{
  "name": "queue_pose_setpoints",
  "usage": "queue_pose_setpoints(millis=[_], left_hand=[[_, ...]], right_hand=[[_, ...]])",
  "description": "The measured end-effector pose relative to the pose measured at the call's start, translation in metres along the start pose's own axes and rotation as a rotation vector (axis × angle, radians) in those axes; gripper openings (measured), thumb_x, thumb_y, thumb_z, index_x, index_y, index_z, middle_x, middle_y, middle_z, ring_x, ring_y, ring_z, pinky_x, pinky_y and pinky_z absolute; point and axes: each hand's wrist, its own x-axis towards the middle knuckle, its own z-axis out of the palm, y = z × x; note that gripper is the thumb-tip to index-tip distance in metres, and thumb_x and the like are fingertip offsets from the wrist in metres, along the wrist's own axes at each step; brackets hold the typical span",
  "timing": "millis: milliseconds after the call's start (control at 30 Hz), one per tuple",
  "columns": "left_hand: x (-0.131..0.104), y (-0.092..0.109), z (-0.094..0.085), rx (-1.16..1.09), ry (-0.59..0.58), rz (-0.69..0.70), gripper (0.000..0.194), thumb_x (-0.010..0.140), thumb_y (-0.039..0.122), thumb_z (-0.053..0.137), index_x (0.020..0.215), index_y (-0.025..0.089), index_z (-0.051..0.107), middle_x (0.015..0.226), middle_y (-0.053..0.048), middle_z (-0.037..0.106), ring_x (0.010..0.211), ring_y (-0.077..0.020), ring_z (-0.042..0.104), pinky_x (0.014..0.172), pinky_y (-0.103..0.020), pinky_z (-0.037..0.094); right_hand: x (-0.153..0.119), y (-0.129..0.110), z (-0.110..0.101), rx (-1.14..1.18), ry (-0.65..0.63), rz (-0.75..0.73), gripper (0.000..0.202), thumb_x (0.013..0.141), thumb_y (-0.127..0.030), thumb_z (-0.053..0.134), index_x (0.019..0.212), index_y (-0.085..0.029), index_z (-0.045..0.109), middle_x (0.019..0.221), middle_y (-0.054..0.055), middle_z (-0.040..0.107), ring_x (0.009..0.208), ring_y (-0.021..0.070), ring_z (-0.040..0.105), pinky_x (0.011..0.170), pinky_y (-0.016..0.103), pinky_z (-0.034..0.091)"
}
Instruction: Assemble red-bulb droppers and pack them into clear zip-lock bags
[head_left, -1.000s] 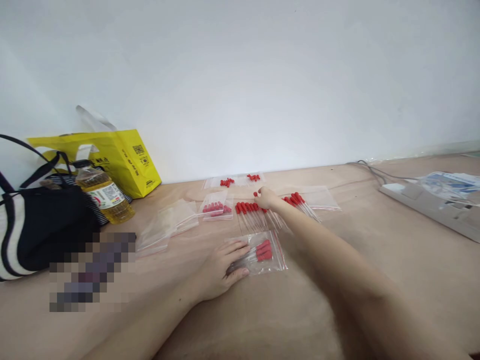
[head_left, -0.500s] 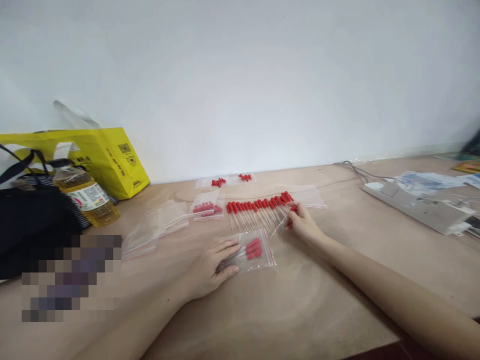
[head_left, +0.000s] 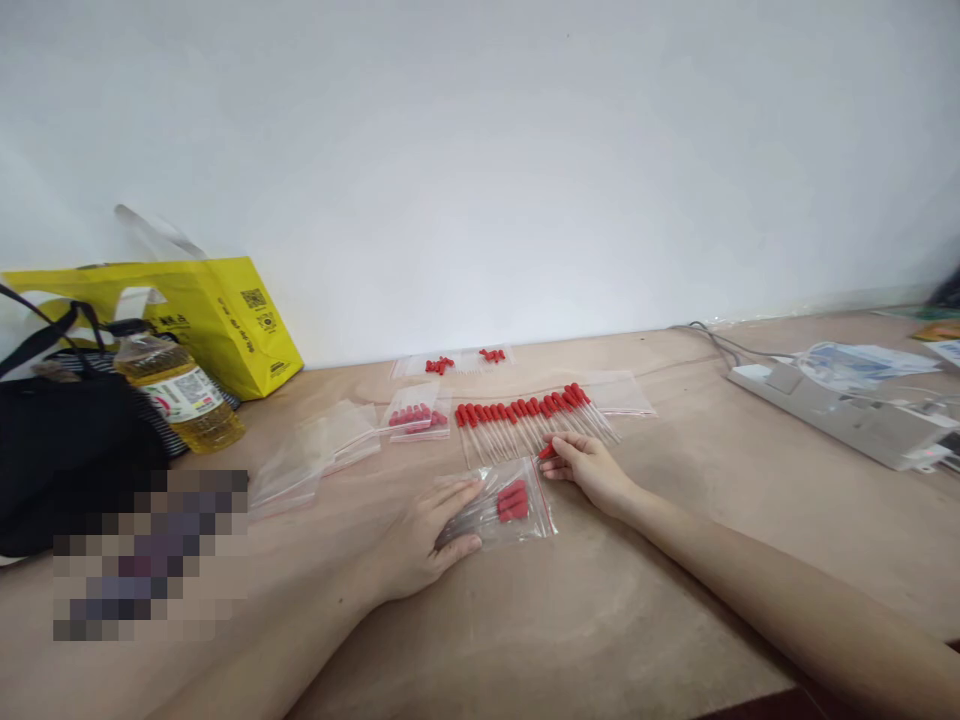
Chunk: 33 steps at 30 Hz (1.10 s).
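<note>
A clear zip-lock bag (head_left: 491, 535) lies in front of me with several red-bulbed droppers (head_left: 513, 502) inside. My left hand (head_left: 431, 530) is around the bag's left end, with thumb and fingers on either side of the stems. Just beyond the bag's right end, my right hand (head_left: 589, 470) pinches a dropper by its red bulb (head_left: 547, 451); most of its stem is hard to make out. Behind both hands, a row of droppers (head_left: 517, 410) rests on the table, bulbs toward the wall and thin pale stems toward me.
Filled small bags (head_left: 420, 418) sit left of the row, with flat clear bags (head_left: 315, 460) beside them. More red-tipped pieces (head_left: 439, 366) lie near the wall. An oil bottle (head_left: 180, 385) and yellow bag (head_left: 225, 310) stand left; a power strip (head_left: 832, 415) lies right.
My right hand has moved left and toward me from the right end of the row, bringing the dropper close to the bag's end. The left hand has stayed on the bag.
</note>
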Motion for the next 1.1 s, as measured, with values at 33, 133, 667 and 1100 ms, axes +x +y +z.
queue_pose_setpoints(millis=[33,133,667,1100], left_hand=[[0.0,0.001,0.0,-0.006,0.003,-0.012,0.054,0.082,0.04,0.044,0.131,0.024,0.029,0.133,-0.006,0.039,0.12,-0.0229,0.038,0.099,-0.043,0.032],[-0.001,0.002,-0.001,-0.014,0.011,-0.037,0.057,0.081,0.041,0.045,0.132,0.023,0.026,0.132,-0.008,0.041,0.118,-0.0235,0.04,0.097,-0.043,0.034],[-0.001,0.003,0.0,-0.024,0.015,-0.029,0.055,0.082,0.039,0.045,0.131,0.022,0.027,0.13,-0.007,0.042,0.116,-0.0221,0.041,0.096,-0.04,0.035],[-0.001,0.0,0.001,-0.029,0.018,-0.014,0.056,0.082,0.04,0.044,0.132,0.024,0.025,0.133,-0.007,0.039,0.118,-0.0229,0.039,0.098,-0.041,0.034]], right_hand=[[-0.001,0.001,0.0,-0.038,-0.021,-0.011,0.004,0.078,-0.017,0.048,0.082,-0.016,0.047,0.057,-0.004,0.052,0.045,0.0069,0.055,0.043,0.018,0.048],[-0.002,0.004,-0.002,-0.214,-0.1,-0.071,0.015,0.075,-0.028,0.054,0.079,-0.018,0.044,0.05,-0.008,0.05,0.035,0.0058,0.049,0.033,0.015,0.039],[-0.003,0.012,0.002,-0.343,-0.272,-0.097,0.025,0.055,-0.028,0.071,0.07,-0.014,0.057,0.059,-0.002,0.061,0.05,0.0077,0.054,0.046,0.018,0.041],[0.003,0.012,0.001,-0.839,-0.235,-0.321,0.018,0.073,-0.025,0.054,0.084,-0.027,0.068,0.078,0.0,0.068,0.078,0.0176,0.06,0.066,0.027,0.047]])
